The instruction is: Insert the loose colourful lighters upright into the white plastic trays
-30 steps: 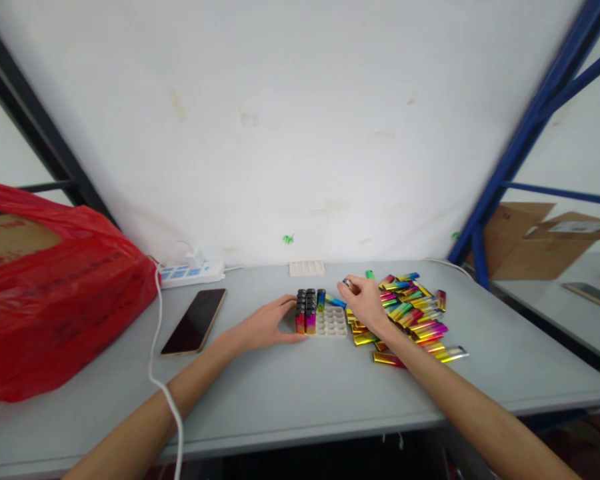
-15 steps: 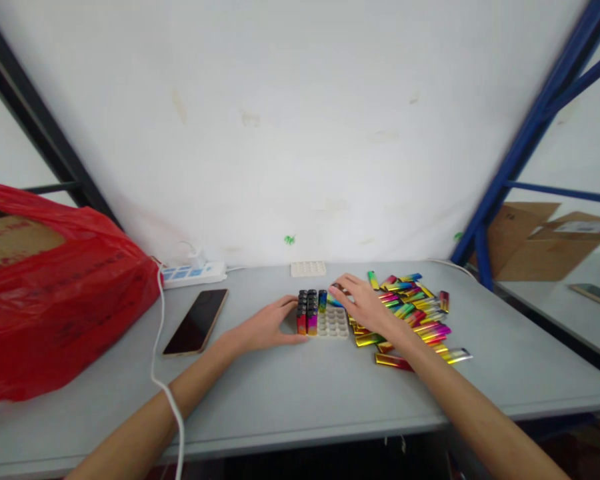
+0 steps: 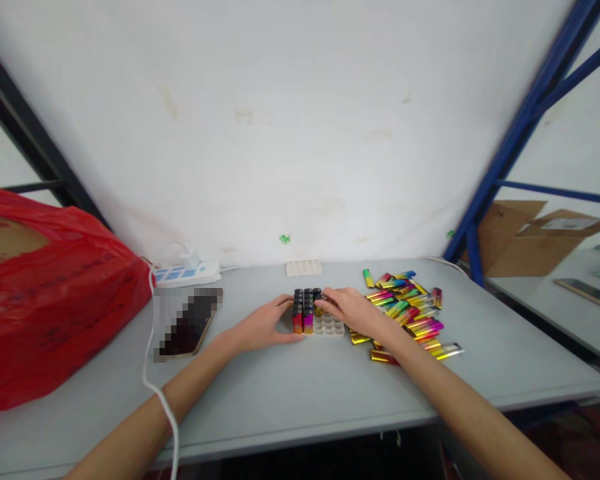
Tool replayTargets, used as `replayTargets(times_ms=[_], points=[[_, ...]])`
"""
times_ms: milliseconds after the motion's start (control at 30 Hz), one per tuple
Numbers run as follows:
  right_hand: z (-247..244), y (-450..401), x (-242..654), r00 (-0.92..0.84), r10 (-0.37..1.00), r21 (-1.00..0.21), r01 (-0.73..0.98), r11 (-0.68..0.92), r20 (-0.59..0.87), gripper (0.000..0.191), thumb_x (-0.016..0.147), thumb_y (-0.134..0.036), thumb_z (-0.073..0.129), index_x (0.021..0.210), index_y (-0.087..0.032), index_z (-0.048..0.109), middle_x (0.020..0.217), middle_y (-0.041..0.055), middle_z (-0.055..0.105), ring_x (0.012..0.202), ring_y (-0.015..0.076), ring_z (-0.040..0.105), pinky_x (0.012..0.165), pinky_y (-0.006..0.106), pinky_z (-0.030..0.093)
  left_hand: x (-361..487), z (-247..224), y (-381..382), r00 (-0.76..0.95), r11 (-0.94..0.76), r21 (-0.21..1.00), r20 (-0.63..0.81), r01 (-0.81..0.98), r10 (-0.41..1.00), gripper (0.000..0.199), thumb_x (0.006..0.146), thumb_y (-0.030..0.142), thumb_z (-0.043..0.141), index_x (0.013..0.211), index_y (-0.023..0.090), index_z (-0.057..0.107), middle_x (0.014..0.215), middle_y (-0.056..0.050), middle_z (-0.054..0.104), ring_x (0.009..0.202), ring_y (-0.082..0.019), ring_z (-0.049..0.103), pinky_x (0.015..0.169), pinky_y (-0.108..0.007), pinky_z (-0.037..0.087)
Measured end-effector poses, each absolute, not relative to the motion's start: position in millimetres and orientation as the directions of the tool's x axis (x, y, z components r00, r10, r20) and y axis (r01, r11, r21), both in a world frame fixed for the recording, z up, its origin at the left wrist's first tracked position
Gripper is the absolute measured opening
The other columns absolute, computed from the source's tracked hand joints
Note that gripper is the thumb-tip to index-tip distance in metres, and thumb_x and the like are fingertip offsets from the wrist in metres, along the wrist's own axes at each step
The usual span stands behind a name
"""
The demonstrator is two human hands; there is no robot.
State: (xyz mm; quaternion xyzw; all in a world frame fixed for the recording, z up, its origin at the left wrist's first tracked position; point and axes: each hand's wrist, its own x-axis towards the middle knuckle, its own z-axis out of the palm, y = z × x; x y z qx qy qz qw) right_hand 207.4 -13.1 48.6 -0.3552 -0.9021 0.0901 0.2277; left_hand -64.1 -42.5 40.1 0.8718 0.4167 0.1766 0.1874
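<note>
Several lighters point(image 3: 308, 319) with black tops and shiny red and purple bodies stand upright in two filled columns of a white tray point(image 3: 333, 328) with a grid of round holes. My left hand point(image 3: 267, 323) is curved around the tray's left side, thumb at its front corner and fingers toward the back. Over the third column, my right hand point(image 3: 347, 309) pinches a lighter point(image 3: 322, 303) near the back of the tray; the fingers partly cover it. To the right of the tray lies a loose pile of metallic, multicoloured lighters point(image 3: 407, 307).
A second white tray point(image 3: 304, 268) lies by the wall. On the left are a partly pixelated phone point(image 3: 190, 323), a power strip point(image 3: 187, 274), a red plastic bag point(image 3: 55, 300) and a white cable point(image 3: 153, 373) crossing my left forearm. A cardboard box point(image 3: 523, 237) stands beyond the blue post.
My right hand has moved left from the tray's back right, bringing the lighter over the third column. My left hand keeps its hold. The view has shifted slightly.
</note>
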Motion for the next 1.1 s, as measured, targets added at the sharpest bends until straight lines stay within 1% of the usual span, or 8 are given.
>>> replayTargets(times_ms=[167,267,333,467,633,800,933,1100], points=[[48,-15,203,-0.637,0.706,-0.244,0.664,0.707,0.309,0.036,0.114,-0.045,0.044,0.104,-0.020,0.068,0.089,0.0077,0.077,0.079,0.0203,0.071,0.068,0.027,0.039,-63,41,-43,0.590,-0.586,0.478,0.161,0.655,0.791,0.073,0.087,0.052,0.082,0.148,0.021,0.056,0.155,-0.012,0.058,0.143,-0.034,0.056,0.124,-0.044,0.044],[54,-15,206,-0.608,0.744,-0.149,0.737,0.659,0.277,0.041,0.111,-0.051,0.050,0.094,-0.019,0.070,0.088,0.0082,0.076,0.078,0.0201,0.070,0.069,0.027,0.039,-63,41,-43,0.589,-0.584,0.464,0.153,0.666,0.793,0.073,0.087,0.052,0.081,0.147,0.020,0.056,0.154,-0.013,0.058,0.143,-0.034,0.056,0.124,-0.044,0.044],[56,-11,212,-0.613,0.745,-0.150,0.737,0.659,0.262,0.045,0.112,-0.051,0.048,0.089,-0.019,0.070,0.086,0.0068,0.075,0.077,0.0195,0.068,0.071,0.027,0.040,-63,41,-43,0.589,-0.586,0.456,0.153,0.670,0.793,0.073,0.087,0.053,0.080,0.147,0.020,0.055,0.154,-0.013,0.058,0.143,-0.034,0.056,0.124,-0.045,0.044],[48,3,223,-0.603,0.726,-0.198,0.708,0.678,0.330,0.042,0.116,-0.036,0.037,0.105,-0.017,0.072,0.100,0.0091,0.075,0.095,0.0209,0.069,0.088,0.030,0.045,-63,37,-42,0.584,-0.601,0.451,0.197,0.660,0.788,0.070,0.086,0.049,0.081,0.144,0.019,0.058,0.150,-0.013,0.061,0.140,-0.035,0.059,0.123,-0.047,0.046],[29,18,222,-0.564,0.788,-0.167,0.776,0.608,0.247,0.027,0.108,-0.036,0.059,0.115,-0.015,0.075,0.110,0.0135,0.073,0.107,0.0257,0.068,0.096,0.034,0.047,-63,33,-38,0.582,-0.618,0.431,0.231,0.657,0.780,0.068,0.080,0.047,0.084,0.138,0.020,0.062,0.144,-0.013,0.066,0.135,-0.035,0.062,0.121,-0.049,0.048],[25,25,219,-0.527,0.825,-0.318,0.761,0.565,0.205,0.022,0.103,-0.036,0.068,0.105,-0.016,0.078,0.096,0.0099,0.075,0.092,0.0225,0.069,0.087,0.032,0.049,-62,33,-38,0.564,-0.596,0.431,0.216,0.677,0.797,0.070,0.076,0.047,0.085,0.136,0.021,0.062,0.143,-0.015,0.065,0.135,-0.037,0.061,0.121,-0.049,0.048],[21,29,222,-0.566,0.794,-0.357,0.710,0.607,0.224,0.016,0.102,-0.029,0.067,0.107,-0.016,0.076,0.096,0.0096,0.075,0.094,0.0224,0.069,0.090,0.032,0.049,-61,32,-40,0.552,-0.597,0.432,0.239,0.677,0.799,0.068,0.073,0.042,0.085,0.132,0.019,0.061,0.138,-0.016,0.066,0.131,-0.037,0.063,0.119,-0.050,0.049],[21,27,227,-0.490,0.781,-0.448,0.640,0.624,0.388,0.016,0.106,-0.025,0.054,0.109,-0.017,0.067,0.107,0.0114,0.073,0.096,0.0207,0.068,0.091,0.033,0.050,-63,29,-39,0.536,-0.597,0.442,0.268,0.670,0.800,0.069,0.069,0.044,0.087,0.130,0.020,0.063,0.135,-0.015,0.067,0.129,-0.037,0.064,0.117,-0.052,0.050]])
